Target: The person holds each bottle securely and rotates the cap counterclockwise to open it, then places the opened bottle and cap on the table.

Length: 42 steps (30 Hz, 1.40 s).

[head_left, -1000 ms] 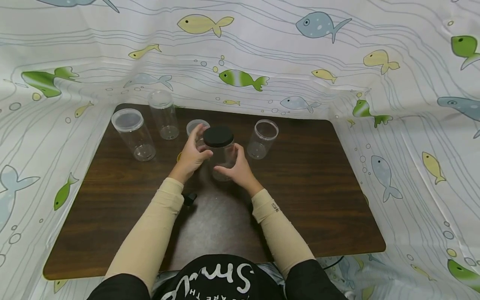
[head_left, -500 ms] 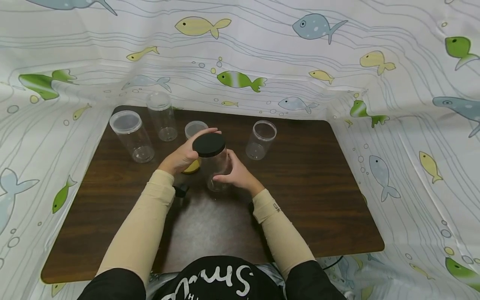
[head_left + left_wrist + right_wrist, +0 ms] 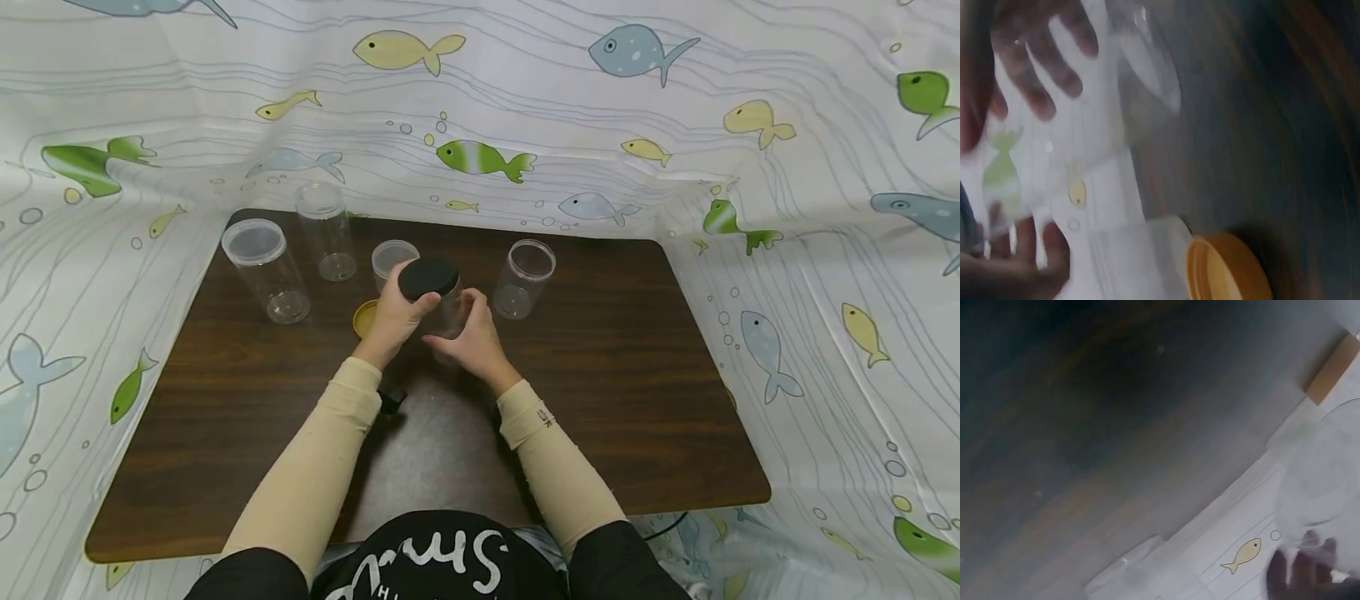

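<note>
Between both hands is a clear jar (image 3: pixel 452 315) with a black lid (image 3: pixel 429 278), held tilted over the table. My left hand (image 3: pixel 397 317) grips the lid, its thumb along the near edge and the fingers mostly hidden behind. On the other side my right hand (image 3: pixel 478 340) holds the jar body, thumb in front and fingers round the far side. The jar's transparent base (image 3: pixel 1150 69) shows close up in the left wrist view, with fingers visible through the wall. A yellow lid (image 3: pixel 364 318) lies on the table just left of my left hand.
Behind my left hand stands a short clear container (image 3: pixel 393 253). Two tall clear jars with pale tops, one nearer (image 3: pixel 266 271) and one farther (image 3: pixel 327 237), stand at the back left. An open clear jar (image 3: pixel 523 282) stands right of my hands. A fish-print sheet (image 3: pixel 525 100) surrounds the brown table (image 3: pixel 637 400).
The jar came left and nearer, then went back right and farther away with both hands. My left hand's thumb now crosses the lid's near edge. The yellow lid is uncovered again.
</note>
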{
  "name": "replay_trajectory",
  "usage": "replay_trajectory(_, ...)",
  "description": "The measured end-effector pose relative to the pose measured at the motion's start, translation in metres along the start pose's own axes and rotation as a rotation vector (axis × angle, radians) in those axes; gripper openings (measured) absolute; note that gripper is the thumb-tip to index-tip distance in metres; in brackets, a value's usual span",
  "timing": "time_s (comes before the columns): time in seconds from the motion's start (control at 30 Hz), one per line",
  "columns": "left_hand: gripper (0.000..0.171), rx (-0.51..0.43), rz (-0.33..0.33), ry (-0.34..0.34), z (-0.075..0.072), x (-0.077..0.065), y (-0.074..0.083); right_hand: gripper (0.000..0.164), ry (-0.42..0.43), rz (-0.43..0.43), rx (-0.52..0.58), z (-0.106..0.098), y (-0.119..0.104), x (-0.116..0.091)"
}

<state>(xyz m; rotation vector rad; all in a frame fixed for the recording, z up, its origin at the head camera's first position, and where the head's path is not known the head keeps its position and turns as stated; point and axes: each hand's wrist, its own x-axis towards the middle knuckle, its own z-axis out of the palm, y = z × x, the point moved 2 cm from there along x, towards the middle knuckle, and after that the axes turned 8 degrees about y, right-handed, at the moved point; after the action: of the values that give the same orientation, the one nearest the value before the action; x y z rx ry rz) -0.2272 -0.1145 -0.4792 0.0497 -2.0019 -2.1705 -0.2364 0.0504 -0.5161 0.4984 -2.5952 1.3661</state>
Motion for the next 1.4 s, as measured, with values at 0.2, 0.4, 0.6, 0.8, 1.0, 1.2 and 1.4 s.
replay_trajectory(0.2, 0.113, 0.149, 0.000, 0.104, 0.011, -0.002, 0.000, 0.094, 0.111, -0.013, -0.184, 0.001, -0.003, -0.001)
replay_trajectory(0.4, 0.133, 0.018, -0.042, -0.043, 0.002, 0.001, 0.000, 0.095, 0.040, 0.027, -0.052, -0.003, -0.001, 0.002)
replay_trajectory(0.6, 0.122, -0.149, 0.025, -0.235, -0.023, 0.010, -0.005, 0.092, -0.219, 0.110, 0.179, -0.011, 0.003, 0.004)
replay_trajectory(0.8, 0.086, -0.336, -0.001, -0.343, -0.034, 0.013, 0.000, 0.102, -0.422, 0.129, 0.286, -0.016, 0.007, 0.001)
replay_trajectory(1.0, 0.123, -0.377, 0.036, -0.516, -0.037, 0.015, -0.007, 0.133, -0.508, 0.111, 0.330, -0.017, 0.007, 0.000)
replay_trajectory(1.2, 0.104, -0.381, 0.076, -0.511, -0.033, 0.016, -0.013, 0.104, -0.464, 0.061, 0.342, -0.014, 0.004, 0.001)
replay_trajectory(1.4, 0.097, -0.258, 0.044, -0.248, -0.024, 0.009, -0.009, 0.097, -0.313, 0.057, 0.198, -0.008, 0.002, 0.001)
